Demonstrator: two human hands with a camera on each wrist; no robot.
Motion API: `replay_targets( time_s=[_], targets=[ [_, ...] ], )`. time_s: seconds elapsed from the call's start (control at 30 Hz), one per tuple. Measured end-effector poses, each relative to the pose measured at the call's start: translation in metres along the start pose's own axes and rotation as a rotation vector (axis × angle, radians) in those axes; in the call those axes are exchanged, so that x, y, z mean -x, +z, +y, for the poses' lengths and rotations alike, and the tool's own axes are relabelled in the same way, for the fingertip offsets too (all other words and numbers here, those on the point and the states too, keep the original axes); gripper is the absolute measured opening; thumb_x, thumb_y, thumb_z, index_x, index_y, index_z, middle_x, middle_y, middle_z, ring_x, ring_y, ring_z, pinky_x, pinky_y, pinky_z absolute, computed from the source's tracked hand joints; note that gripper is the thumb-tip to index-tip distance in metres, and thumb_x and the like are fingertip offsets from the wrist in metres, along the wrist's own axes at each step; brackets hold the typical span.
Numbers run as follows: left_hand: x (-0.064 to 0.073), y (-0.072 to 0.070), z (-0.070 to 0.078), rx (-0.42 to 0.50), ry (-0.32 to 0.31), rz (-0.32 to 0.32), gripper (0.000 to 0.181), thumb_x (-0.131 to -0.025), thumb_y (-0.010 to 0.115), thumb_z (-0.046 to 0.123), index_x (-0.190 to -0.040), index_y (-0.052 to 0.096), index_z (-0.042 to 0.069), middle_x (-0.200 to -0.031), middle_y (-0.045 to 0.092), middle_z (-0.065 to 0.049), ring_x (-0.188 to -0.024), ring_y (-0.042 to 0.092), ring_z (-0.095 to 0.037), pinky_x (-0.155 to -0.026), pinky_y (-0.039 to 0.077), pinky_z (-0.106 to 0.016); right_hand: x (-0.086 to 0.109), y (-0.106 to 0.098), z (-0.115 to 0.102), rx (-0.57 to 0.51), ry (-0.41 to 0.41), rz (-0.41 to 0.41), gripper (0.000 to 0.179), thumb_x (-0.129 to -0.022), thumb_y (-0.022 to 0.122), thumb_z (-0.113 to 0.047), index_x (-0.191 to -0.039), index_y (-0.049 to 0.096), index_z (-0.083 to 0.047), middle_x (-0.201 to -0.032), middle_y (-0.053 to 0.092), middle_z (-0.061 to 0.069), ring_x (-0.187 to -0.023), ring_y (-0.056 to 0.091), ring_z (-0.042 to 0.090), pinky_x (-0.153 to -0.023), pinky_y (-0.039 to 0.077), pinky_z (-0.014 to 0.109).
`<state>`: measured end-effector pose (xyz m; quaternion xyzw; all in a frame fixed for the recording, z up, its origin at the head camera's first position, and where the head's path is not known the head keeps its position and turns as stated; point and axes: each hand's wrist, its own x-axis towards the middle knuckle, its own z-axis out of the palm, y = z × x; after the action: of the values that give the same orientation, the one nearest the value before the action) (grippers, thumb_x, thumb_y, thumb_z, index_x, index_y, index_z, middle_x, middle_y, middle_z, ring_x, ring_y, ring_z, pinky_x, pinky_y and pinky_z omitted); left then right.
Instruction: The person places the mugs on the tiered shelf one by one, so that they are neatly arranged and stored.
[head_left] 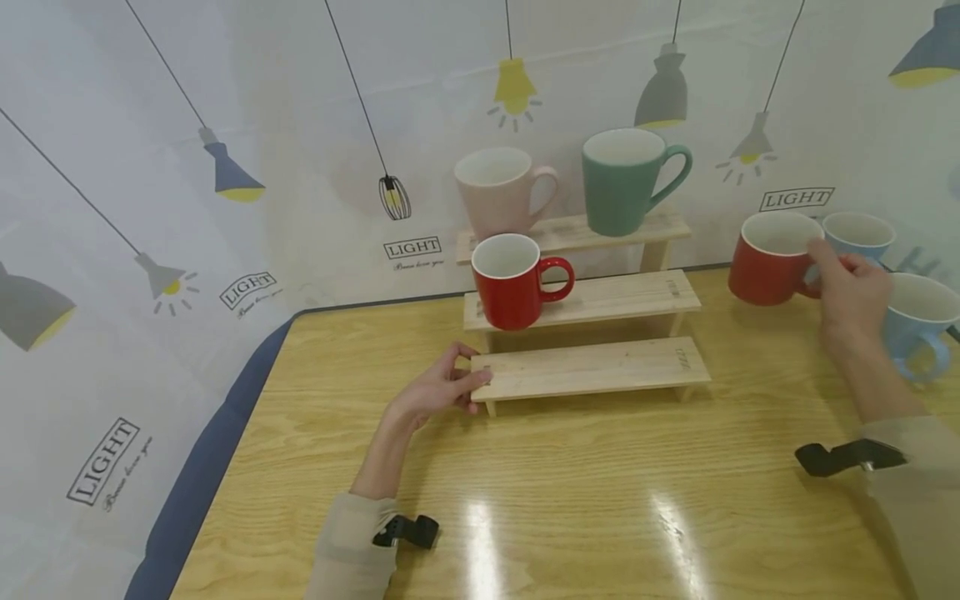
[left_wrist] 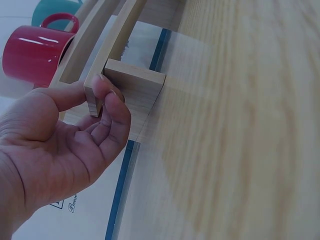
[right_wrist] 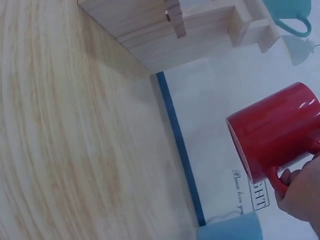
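Note:
A three-tier wooden stand (head_left: 585, 368) is on the table, and my left hand (head_left: 435, 387) pinches the left end of its lowest shelf between thumb and fingers. On the middle shelf sits a red mug (head_left: 510, 287). The top shelf bears a pink mug (head_left: 495, 200) and a green mug (head_left: 618, 183). To the right of the stand, my right hand (head_left: 858, 300) grips a second red mug (head_left: 768, 271) by its handle. That mug is raised above the table in the right wrist view, where only part of the hand (right_wrist: 302, 192) shows.
Two light blue mugs, a rear one (head_left: 858, 233) and a nearer one (head_left: 918, 312), stand at the right, partly behind my right hand. A white cloth printed with lamps (head_left: 300, 150) hangs behind the wooden table (head_left: 525, 492).

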<state>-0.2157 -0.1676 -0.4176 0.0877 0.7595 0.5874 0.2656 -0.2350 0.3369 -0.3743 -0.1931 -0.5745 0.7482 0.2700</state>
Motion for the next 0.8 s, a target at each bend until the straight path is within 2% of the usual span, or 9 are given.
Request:
replay_targets(
  time_s=[0.17, 0.3, 0.47, 0.63, 0.8],
  targets=[
    [-0.001, -0.001, 0.000, -0.009, -0.007, 0.005, 0.049, -0.102, 0.063, 0.027, -0.136, 0.032, 0.010, -0.095, 0.060, -0.011, -0.068, 0.064, -0.020, -0.079, 0.054, -0.032, 0.008, 0.002, -0.008, -0.105, -0.012, -0.058, 0.040, -0.086, 0.080, -0.013, -0.055, 0.057, -0.002, -0.047, 0.052, 0.000, -0.047, 0.053, 0.009, -0.052, 0.048, 0.016],
    [-0.001, -0.001, 0.000, -0.011, -0.013, 0.007, 0.049, -0.102, 0.063, 0.027, -0.136, 0.032, 0.010, -0.095, 0.060, -0.011, -0.068, 0.064, -0.021, -0.080, 0.054, -0.033, 0.013, 0.006, -0.014, -0.205, -0.018, -0.124, 0.033, -0.086, 0.081, -0.009, -0.059, 0.063, 0.001, -0.052, 0.059, 0.002, -0.048, 0.056, 0.011, -0.057, 0.055, 0.021],
    [-0.001, -0.001, 0.000, -0.014, -0.012, 0.004, 0.049, -0.102, 0.063, 0.027, -0.136, 0.032, 0.010, -0.095, 0.060, -0.011, -0.068, 0.064, -0.020, -0.081, 0.054, -0.033, 0.020, 0.012, -0.020, -0.349, -0.031, -0.179, 0.029, -0.085, 0.079, -0.002, -0.061, 0.065, 0.004, -0.059, 0.066, 0.007, -0.045, 0.057, 0.015, -0.052, 0.057, 0.027],
    [0.000, -0.001, 0.000, -0.013, -0.008, 0.001, 0.049, -0.103, 0.063, 0.027, -0.136, 0.032, 0.010, -0.094, 0.059, -0.010, -0.068, 0.064, -0.020, -0.082, 0.053, -0.033, 0.026, 0.016, -0.025, -0.453, -0.004, -0.224, 0.030, -0.088, 0.075, 0.003, -0.062, 0.063, 0.007, -0.062, 0.068, 0.011, -0.046, 0.059, 0.019, -0.053, 0.057, 0.031],
    [0.000, 0.000, 0.001, -0.006, -0.005, 0.000, 0.048, -0.103, 0.063, 0.026, -0.136, 0.032, 0.010, -0.095, 0.060, -0.010, -0.068, 0.064, -0.020, -0.081, 0.053, -0.032, 0.031, 0.019, -0.028, -0.556, 0.036, -0.306, 0.020, -0.093, 0.066, 0.007, -0.074, 0.071, 0.011, -0.060, 0.067, 0.016, -0.047, 0.063, 0.024, -0.053, 0.057, 0.035]
  ],
)
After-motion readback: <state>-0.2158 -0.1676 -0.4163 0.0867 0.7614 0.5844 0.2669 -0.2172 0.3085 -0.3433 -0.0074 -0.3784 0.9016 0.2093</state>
